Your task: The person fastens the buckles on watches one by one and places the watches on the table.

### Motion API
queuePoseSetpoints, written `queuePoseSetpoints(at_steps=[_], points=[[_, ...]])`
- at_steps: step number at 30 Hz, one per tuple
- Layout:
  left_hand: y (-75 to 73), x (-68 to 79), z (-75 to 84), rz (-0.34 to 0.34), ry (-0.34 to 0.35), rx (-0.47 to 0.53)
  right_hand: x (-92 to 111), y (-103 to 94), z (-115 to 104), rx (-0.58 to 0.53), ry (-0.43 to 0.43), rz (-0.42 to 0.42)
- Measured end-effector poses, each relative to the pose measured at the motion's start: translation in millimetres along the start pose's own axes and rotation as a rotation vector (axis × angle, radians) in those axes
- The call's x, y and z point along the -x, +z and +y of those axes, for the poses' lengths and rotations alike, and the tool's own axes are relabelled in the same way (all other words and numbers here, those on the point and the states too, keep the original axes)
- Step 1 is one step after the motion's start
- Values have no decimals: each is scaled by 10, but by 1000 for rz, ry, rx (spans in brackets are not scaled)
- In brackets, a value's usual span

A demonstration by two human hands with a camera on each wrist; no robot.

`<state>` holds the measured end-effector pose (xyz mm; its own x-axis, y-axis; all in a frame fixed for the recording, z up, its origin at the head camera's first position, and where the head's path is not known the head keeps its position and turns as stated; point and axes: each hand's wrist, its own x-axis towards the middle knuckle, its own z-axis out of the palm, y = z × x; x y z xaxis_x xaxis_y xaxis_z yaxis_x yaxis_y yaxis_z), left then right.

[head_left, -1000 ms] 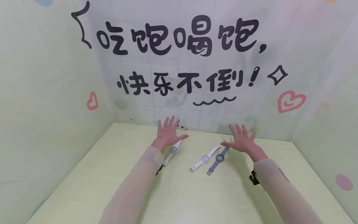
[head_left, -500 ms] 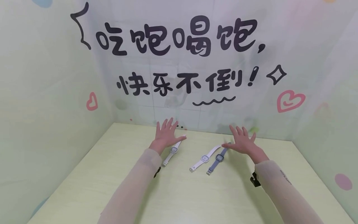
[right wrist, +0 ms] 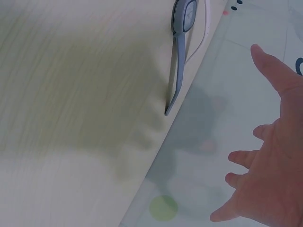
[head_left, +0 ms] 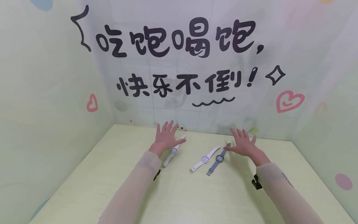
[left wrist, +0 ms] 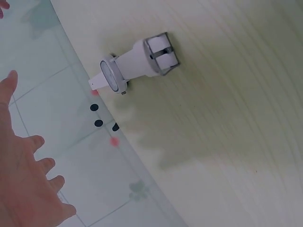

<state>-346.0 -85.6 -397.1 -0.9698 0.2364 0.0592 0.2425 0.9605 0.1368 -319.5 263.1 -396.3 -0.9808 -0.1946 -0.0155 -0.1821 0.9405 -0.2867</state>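
Three wristwatches lie face up on the table, straps stretched out. Under my left hand point(head_left: 165, 139) is a white watch point(head_left: 174, 151); its buckle end points toward me, and the thumb overlaps its strap in the head view. My left fingers are spread and hold nothing. A second white watch point(head_left: 205, 159) lies near the middle, with a blue-grey watch point(head_left: 219, 158) close beside it on the right. My right hand point(head_left: 244, 143) hovers with spread fingers, its thumb overlapping the blue-grey strap's far end. In the right wrist view that blue-grey watch point(right wrist: 179, 61) shows apart from the hand point(right wrist: 274, 161).
The pale wooden table point(head_left: 179, 193) ends at a fabric back wall point(head_left: 179, 116) printed with black characters. Similar cloth walls stand left point(head_left: 56, 109) and right point(head_left: 330, 124). A black strap piece point(head_left: 256, 182) hangs under the right sleeve.
Both hands have shifted slightly down in the head view, still spread, with the right also drifting a little to the right. The watches keep their places on the table.
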Motion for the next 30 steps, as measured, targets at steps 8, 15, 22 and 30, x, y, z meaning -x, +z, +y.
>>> queuePoseSetpoints(at_steps=[8,15,22,30], points=[[37,-11,-2,2,-1,-14,-8,-8,-11,0,-6,-10],[35,-18,55,-19,8,-7,44,-10,11,-21,-14,-1],[65,-32,85,-8,27,-11,57,7,10,-15,-20,2],[10,-5,127,-30,32,0,78,15,-24,-22,-17,-19]])
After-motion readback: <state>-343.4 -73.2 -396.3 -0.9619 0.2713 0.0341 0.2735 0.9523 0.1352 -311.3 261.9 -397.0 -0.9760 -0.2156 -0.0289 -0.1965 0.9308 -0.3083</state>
